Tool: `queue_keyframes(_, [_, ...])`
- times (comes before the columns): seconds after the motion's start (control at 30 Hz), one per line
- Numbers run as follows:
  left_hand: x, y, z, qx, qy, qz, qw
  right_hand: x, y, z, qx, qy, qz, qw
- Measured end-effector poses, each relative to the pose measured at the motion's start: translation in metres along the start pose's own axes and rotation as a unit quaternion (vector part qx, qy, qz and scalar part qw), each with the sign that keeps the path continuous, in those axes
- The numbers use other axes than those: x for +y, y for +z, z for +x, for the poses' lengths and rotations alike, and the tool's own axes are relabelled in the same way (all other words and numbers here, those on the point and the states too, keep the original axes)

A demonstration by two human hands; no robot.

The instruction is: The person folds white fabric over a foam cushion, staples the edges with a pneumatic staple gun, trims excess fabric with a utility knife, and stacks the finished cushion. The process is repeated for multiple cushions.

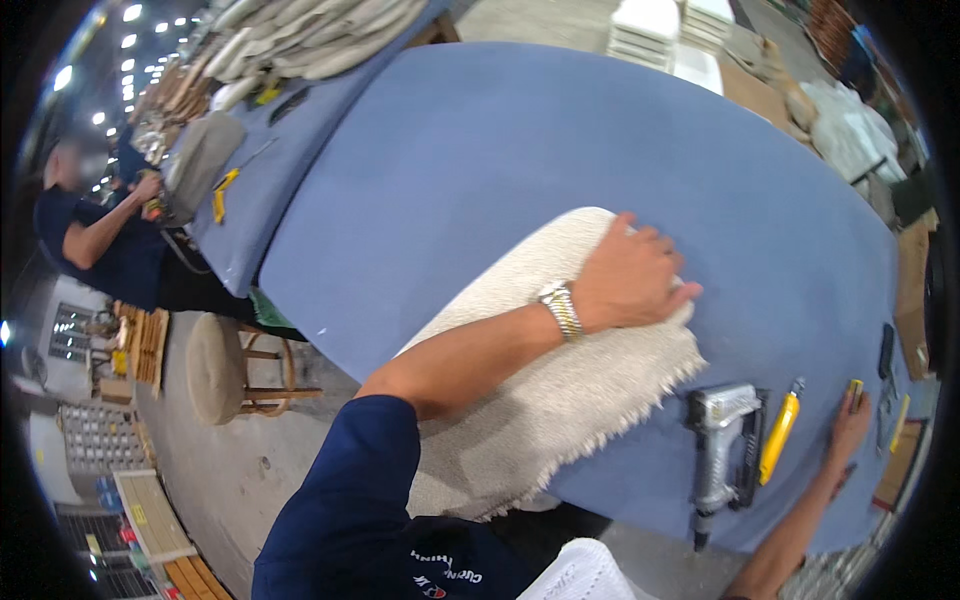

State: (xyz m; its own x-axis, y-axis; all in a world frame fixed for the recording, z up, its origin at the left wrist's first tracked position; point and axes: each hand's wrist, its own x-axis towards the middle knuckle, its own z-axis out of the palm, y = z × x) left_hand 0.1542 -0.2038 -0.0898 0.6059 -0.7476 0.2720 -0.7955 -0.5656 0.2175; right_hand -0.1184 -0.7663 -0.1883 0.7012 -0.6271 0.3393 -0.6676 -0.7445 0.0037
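Centrally, the cream looped-pile fabric panel [545, 390] lies on the blue padded worktable [470, 150], pinned flat by the left hand [635, 280], fingers spread open. Beyond the panel's frayed edge, the right hand [848, 430], fingers extended, touches the table beside the silver staple gun [722, 445] and yellow utility knife [780, 435].

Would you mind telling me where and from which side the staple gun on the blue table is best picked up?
Probably by the grey handle of the staple gun. It lies flat near the table's front edge, handle running toward that edge, with bare cloth to its left. Come from above or the near side with the right hand, since the yellow knife crowds its right.
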Motion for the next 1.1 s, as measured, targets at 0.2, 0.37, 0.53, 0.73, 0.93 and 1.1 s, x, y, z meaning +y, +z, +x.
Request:
queue_keyframes(0.2, [0.025,-0.006,-0.02,-0.077,0.086,-0.053,0.992,-0.144,-0.105,-0.001,0.128,-0.193,0.096,0.968])
queue_keyframes(0.37, [0.054,0.007,-0.029,-0.068,0.143,-0.06,0.986,-0.222,-0.182,-0.123,-0.089,-0.177,0.404,0.893])
queue_keyframes(0.53, [0.083,0.009,-0.059,-0.047,0.188,-0.123,0.973,-0.273,-0.196,-0.241,-0.212,-0.039,0.483,0.849])
queue_keyframes(0.73, [0.092,-0.021,-0.153,-0.003,0.163,0.007,0.987,-0.293,-0.147,-0.255,-0.091,-0.075,0.438,0.891])
queue_keyframes(0.93, [0.109,-0.012,-0.208,0.035,0.135,0.104,0.985,-0.307,-0.124,-0.237,-0.077,-0.016,0.529,0.845])
queue_keyframes(1.1, [0.125,-0.007,-0.192,0.064,0.164,0.09,0.98,-0.309,-0.11,-0.231,-0.106,0.004,0.589,0.801])
